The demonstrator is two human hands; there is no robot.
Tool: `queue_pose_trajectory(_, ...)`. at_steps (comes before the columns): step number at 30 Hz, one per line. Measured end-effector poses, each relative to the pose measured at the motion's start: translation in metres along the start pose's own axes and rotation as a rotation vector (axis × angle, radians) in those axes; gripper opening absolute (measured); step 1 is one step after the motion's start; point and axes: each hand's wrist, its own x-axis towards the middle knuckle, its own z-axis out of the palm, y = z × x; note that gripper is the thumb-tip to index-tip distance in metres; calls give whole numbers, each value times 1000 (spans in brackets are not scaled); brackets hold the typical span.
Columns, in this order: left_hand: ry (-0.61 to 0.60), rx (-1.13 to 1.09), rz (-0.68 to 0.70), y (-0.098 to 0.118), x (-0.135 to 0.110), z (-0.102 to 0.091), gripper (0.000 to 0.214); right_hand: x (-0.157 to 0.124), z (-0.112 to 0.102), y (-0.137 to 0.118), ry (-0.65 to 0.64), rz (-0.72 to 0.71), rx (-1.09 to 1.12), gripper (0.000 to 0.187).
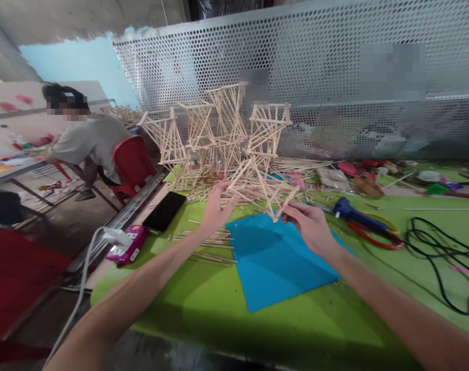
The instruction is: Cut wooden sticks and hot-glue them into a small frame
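Note:
A small frame of thin wooden sticks (272, 198), joined in triangles, is held up over a blue sheet (282, 263). My right hand (309, 224) pinches its lower right corner between thumb and fingers. At the frame's left corner is my left hand (218, 206), thumb and fingers apart; whether the fingertips touch the wood I cannot tell. Behind stands a larger structure of the same sticks (201, 126), with several flared towers. Loose sticks (211, 239) lie beside the sheet's left edge, and more are heaped behind the frame.
On the green table (180, 314) are a black phone (164, 211), a purple power strip (132, 245), a blue glue gun (358, 214), scissors with red and yellow handles (377, 237) and a black cord (438, 252). A perforated metal panel (319, 67) rises behind. Someone sits left (93, 144).

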Motion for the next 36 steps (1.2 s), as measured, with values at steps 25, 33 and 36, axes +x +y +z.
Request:
queue_pose_trajectory(25,37,249,384,-7,18,-30,33,10,-20,12,-119,-177,-769,40)
queue_pose_trajectory(33,-168,174,332,3,17,-28,48,6,-20,4,-62,-380,-927,53)
queue_pose_trajectory(36,-320,151,320,5,15,-25,62,3,-19,-7,-27,-594,-921,60)
